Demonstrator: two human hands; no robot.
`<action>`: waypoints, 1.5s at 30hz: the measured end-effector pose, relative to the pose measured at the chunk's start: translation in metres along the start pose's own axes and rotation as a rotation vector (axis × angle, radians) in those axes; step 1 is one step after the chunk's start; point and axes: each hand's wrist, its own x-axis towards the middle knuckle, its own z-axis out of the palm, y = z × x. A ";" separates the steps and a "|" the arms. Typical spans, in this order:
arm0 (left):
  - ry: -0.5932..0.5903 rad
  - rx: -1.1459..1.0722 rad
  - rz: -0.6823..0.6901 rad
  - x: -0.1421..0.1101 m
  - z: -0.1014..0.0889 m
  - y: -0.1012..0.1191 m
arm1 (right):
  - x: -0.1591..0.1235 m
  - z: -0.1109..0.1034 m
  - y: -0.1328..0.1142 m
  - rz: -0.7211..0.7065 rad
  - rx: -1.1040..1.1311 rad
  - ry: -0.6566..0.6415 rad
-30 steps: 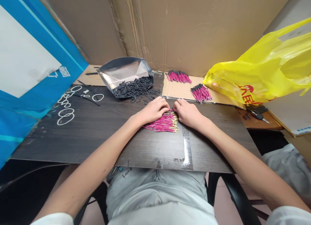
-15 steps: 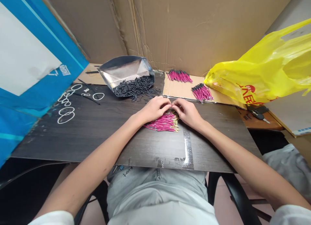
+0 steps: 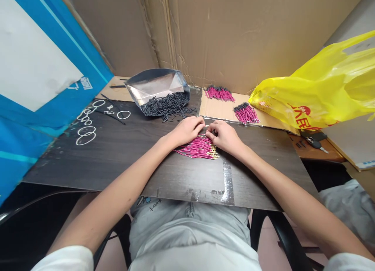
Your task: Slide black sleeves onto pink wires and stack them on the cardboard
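My left hand is closed in a pinch just above a bundle of pink wires, and a thin metallic wire tip shows at its fingertips. Close to that tip, my right hand is pinched too, its fingers curled; what it grips is too small to make out. The bundle lies on the dark table below both hands, its gold-coloured ends pointing right. Short black tubes spill from an open silver-lined pouch beyond my left hand.
Two groups of black-tipped pink wires, one farther back and one nearer, rest on cardboard. A yellow plastic bag stands at right, near a key. White rubber bands lie at left; clear tape marks the table front.
My fingertips have moved slightly apart, opening a small gap where the wire tip shows. The whole view has shifted a little; the bundle lies as before.
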 end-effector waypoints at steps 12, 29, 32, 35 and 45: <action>-0.007 -0.089 -0.055 -0.001 -0.004 0.003 | -0.004 0.011 0.006 -0.012 -0.023 0.119; -0.026 -0.241 -0.057 -0.003 -0.006 0.012 | -0.005 0.008 0.005 0.005 0.587 0.307; -0.027 -0.274 -0.067 -0.004 -0.005 0.012 | -0.005 0.008 0.004 -0.015 0.672 0.330; -0.032 -0.322 -0.084 -0.003 -0.004 0.012 | -0.005 0.008 0.003 -0.002 0.723 0.344; 0.039 -0.459 -0.127 -0.002 -0.006 0.011 | -0.003 0.009 0.010 -0.040 0.982 0.236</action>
